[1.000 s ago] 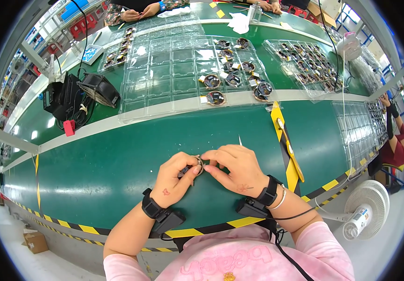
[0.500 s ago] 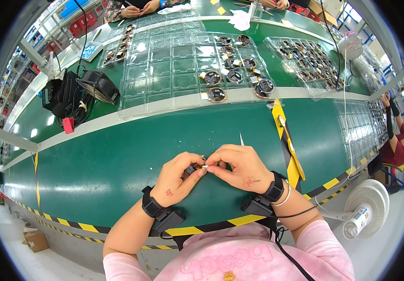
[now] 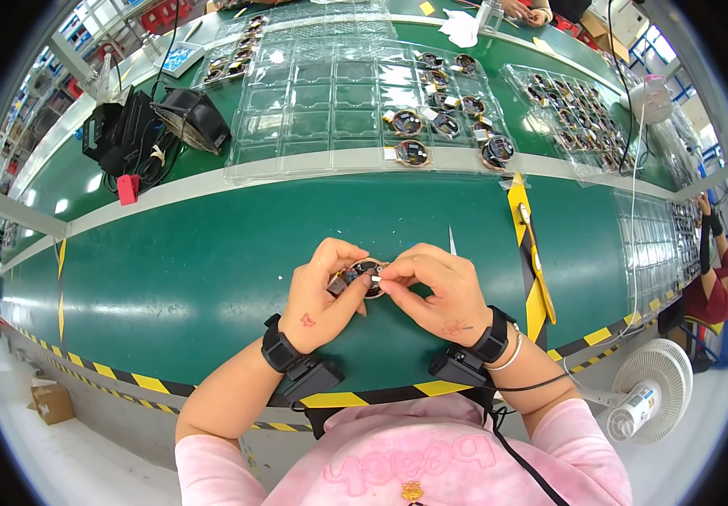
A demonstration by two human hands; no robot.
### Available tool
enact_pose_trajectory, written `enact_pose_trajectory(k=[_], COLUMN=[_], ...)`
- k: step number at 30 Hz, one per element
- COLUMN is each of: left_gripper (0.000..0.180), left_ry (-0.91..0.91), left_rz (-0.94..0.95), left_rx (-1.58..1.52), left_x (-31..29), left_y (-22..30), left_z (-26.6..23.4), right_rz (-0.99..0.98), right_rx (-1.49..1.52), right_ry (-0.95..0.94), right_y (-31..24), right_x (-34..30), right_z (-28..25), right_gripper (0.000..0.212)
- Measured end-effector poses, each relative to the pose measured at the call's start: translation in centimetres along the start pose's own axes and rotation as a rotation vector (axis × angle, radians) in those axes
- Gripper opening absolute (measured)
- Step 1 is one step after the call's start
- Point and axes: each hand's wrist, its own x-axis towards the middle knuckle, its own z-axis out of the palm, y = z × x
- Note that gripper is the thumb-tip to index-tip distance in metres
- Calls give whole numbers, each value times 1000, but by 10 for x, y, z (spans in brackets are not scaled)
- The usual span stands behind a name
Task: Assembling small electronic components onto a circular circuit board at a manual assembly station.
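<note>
My left hand [image 3: 322, 291] holds a round electronic module [image 3: 367, 269] by its left side, thumb across its face. The module has a copper-coloured rim and a dark inside with small parts. With thumb and forefinger my right hand [image 3: 436, 291] pinches a small white piece [image 3: 376, 279] at the module's right side. Whether that piece is joined to the module I cannot make out. Both hands are just above the green bench [image 3: 178, 278]. Beyond my right hand a thin pointed metal tip [image 3: 452, 240] sticks up, its other end hidden.
A clear compartment tray [image 3: 309, 118] with several round modules lies across the bench, and another filled tray [image 3: 562, 118] sits farther right. Black fan [image 3: 193, 118] and cables stand at left. A yellow tool [image 3: 540, 287] rests on striped tape. A white fan [image 3: 647, 392] stands at right.
The module now shows more of its face between my hands, where my fingers hid most of it before. My right fingers have spread slightly from my left. The whole view has shifted a little.
</note>
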Motion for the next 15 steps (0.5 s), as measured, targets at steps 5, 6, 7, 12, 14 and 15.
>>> enact_pose_trajectory(k=[5, 6, 7, 12, 14, 15], left_gripper=[20, 19, 19, 20, 21, 21], left_ry=[-13, -26, -39, -61, -79, -89], left_rz=[2, -4, -11, -31, -37, -40], left_rx=[42, 58, 75, 28, 19, 15], left_x=[-1, -1, -2, -3, -3, -3], left_y=[-1, -2, -3, -5, -3, -2], left_z=[0, 1, 1, 0, 0, 0], right_rz=[-22, -55, -87, -138, -136, -135], right_rx=[-90, -125, -161, -218, -231, -245], right_ry=[12, 14, 16, 34, 25, 18], right_y=[1, 1, 1, 3, 4, 4], right_x=[0, 1, 2, 2, 2, 1], right_z=[1, 1, 1, 2, 1, 1], right_gripper=[19, 19, 19, 19, 19, 19])
